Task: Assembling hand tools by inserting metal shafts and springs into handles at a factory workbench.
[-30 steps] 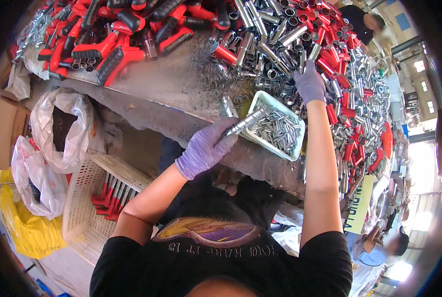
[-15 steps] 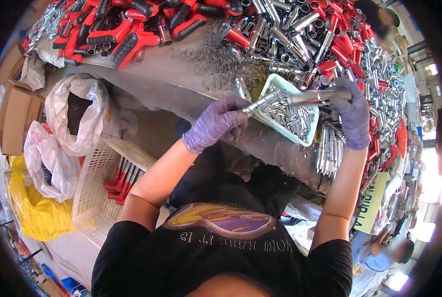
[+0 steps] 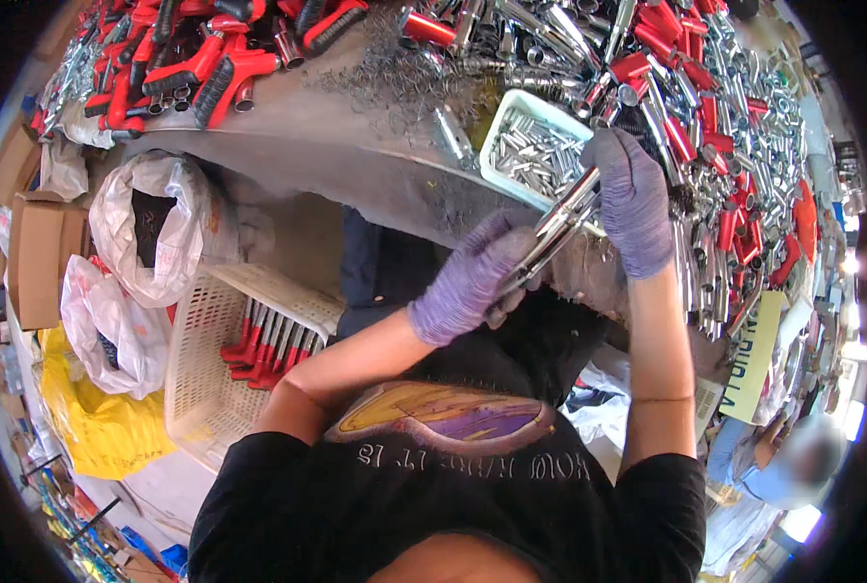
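Both my hands wear purple-grey gloves. My left hand [image 3: 477, 277] is closed around the lower end of shiny chrome metal tubing [image 3: 561, 219]. Over its upper end my right hand [image 3: 632, 194] is closed, so the piece slants between the two hands in front of my chest. It looks like two bright lengths lying together; whether they are joined cannot be made out. Just beyond it, a pale green tray [image 3: 492, 126] holds many small metal pins [image 3: 535, 155]. A separate chrome tube [image 3: 453, 134] lies on the bench left of the tray.
The grey bench [image 3: 346, 165] carries small wire springs [image 3: 394, 83], red-and-black handles [image 3: 229, 78] and heaped chrome and red tubes [image 3: 686, 126]. At left stand white sacks [image 3: 113, 330], a yellow bag [image 3: 93, 418], and a white crate [image 3: 195, 389] with red-ended tubes. A person in blue sits at right.
My hands have come closer together and nearer my body. The separate pieces they held, a thin metal one at left and a chrome tube at right, now meet. The view has shifted slightly.
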### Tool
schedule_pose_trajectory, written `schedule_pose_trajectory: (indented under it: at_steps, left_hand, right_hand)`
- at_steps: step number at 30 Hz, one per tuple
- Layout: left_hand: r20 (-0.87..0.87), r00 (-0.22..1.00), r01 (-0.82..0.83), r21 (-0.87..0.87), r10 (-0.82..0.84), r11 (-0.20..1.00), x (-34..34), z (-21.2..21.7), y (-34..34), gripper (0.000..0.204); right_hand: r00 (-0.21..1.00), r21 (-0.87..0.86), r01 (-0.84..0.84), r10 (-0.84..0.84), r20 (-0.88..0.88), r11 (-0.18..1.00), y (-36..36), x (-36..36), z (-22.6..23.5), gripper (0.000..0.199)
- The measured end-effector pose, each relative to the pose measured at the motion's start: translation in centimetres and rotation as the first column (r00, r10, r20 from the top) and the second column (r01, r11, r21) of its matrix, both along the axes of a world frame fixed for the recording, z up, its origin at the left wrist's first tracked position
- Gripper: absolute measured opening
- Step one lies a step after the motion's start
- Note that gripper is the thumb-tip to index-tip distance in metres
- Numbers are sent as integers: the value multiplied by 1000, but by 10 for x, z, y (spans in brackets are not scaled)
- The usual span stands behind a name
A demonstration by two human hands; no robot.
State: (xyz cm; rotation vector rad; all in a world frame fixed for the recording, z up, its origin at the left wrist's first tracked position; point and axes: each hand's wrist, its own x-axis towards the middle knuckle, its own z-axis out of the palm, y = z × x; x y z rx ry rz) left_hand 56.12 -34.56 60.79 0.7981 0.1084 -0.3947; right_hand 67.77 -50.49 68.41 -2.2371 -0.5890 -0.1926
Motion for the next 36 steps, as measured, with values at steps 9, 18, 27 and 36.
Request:
schedule_pose_trajectory:
  at_steps: [9,18,27,36]
  left_hand:
    - [-17,997,73,65,-72,995,-15,13,-2,46]
    - [-40,999,-28,-76,25,997,-24,17,-6,37]
    - [31,990,130,128,-135,983,-16,13,21,46]
    - [-57,998,-19,148,27,989,-13,-1,33,40]
  right_hand:
    - [955,249,158,-83,-286,956,1,-26,-13,36]
    - [979,124,103,-78,-191,987,23,-59,-28,36]
    - [948,4,-107,104,-301,994,7,-33,-10,39]
    - [916,-860,-190,402,18,473,32,43,-45,28]
